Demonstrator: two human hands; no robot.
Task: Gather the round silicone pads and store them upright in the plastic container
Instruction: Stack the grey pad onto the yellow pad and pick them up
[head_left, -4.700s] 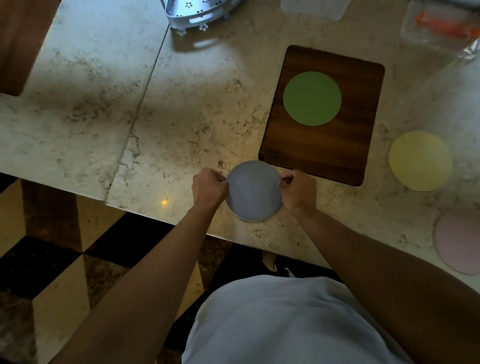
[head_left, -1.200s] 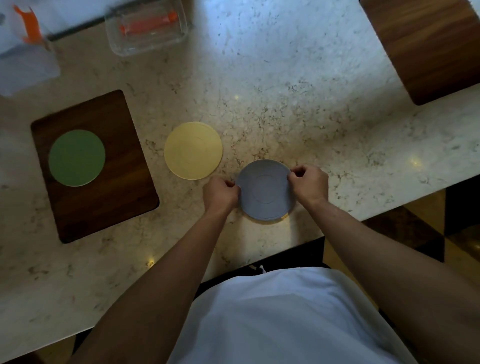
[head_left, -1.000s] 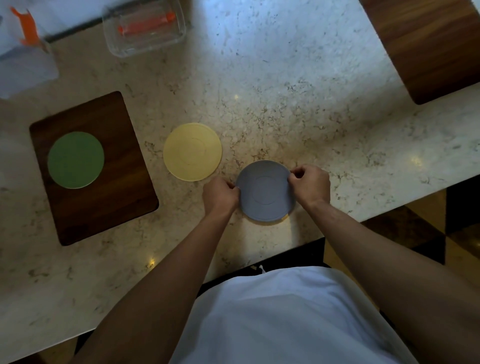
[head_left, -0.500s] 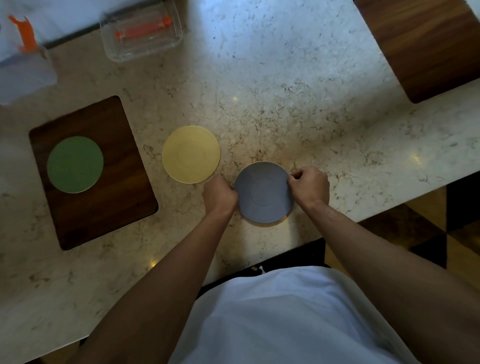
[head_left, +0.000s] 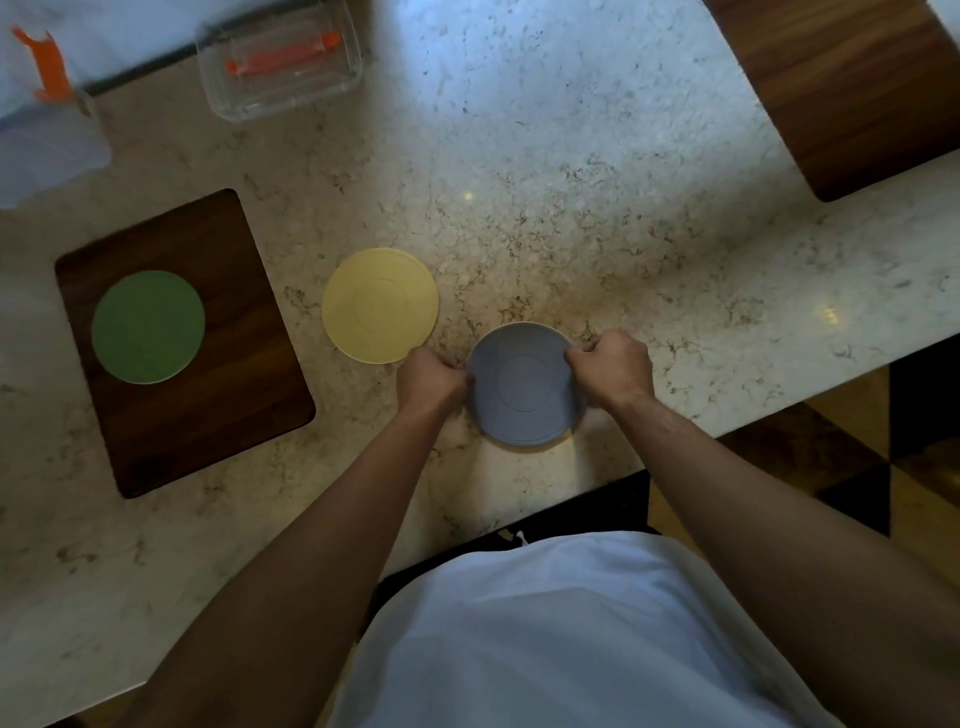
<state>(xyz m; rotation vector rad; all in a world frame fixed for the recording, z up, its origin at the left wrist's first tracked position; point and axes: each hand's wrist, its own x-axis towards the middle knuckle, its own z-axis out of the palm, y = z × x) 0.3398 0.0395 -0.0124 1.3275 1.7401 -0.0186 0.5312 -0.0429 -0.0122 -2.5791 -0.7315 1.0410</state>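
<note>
Gripping the round grey silicone pad (head_left: 524, 387) by opposite edges, the left hand (head_left: 434, 376) and right hand (head_left: 613, 371) are gathering; next, I judge, comes reaching the round yellow silicone pad (head_left: 380, 305) at centre-left.

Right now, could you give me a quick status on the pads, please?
Both hands, left and right, grip grey pad. Yellow pad, green pad still flat. Nothing blocking.

We read no words, numbers or brands anywhere, the clear container (head_left: 280, 62) perhaps carrying small print, too blurred for us to tell.
</note>
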